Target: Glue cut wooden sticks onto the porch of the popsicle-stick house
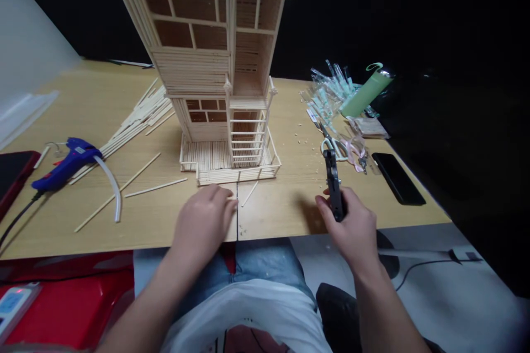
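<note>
Pinching a wooden stick (233, 198) in the left grip (203, 214) and, well to its right, holding black pliers (333, 185) forward-pointing in the right grip (353, 226).

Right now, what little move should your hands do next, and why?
Perhaps bring the right hand a bit toward the left hand. The right holds the black tool well off to the side, while the left is low by the little house, near a short loose stick.
</note>
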